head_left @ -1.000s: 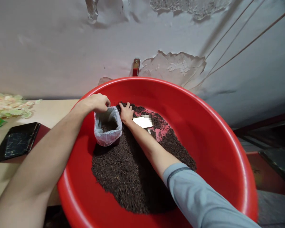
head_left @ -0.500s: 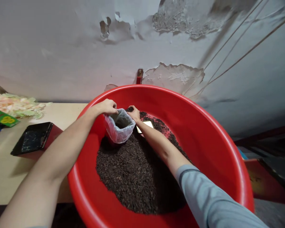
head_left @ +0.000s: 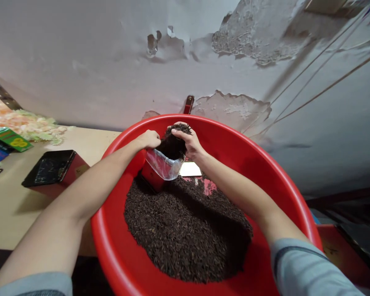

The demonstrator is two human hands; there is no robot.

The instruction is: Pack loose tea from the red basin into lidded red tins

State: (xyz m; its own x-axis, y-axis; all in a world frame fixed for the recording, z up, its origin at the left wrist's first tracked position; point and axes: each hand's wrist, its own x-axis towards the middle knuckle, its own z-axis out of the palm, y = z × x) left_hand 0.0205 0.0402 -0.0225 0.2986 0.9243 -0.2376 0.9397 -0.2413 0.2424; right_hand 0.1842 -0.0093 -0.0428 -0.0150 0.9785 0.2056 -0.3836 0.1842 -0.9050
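Observation:
A big red plastic basin (head_left: 283, 181) holds a heap of dark loose tea leaves (head_left: 185, 230). At its far side stands a red tin lined with a clear plastic bag (head_left: 163, 166), tilted toward me. My left hand (head_left: 148, 139) pinches the bag's left rim. My right hand (head_left: 188, 142) is cupped over the bag's mouth, closed on a handful of dark tea leaves (head_left: 174, 144). A small white card (head_left: 189, 169) lies on the leaves just right of the tin.
A closed dark-lidded red tin (head_left: 51, 172) sits on the beige table (head_left: 15, 205) left of the basin. Green and blue packets (head_left: 9, 139) and pale wrappers (head_left: 27, 123) lie at far left. A peeling wall stands close behind. A red crate (head_left: 339, 242) is at lower right.
My right hand left the leaf heap, rose with a handful of leaves and now sits over the bag's mouth. The lined tin tilted toward me. My view shifted up and right.

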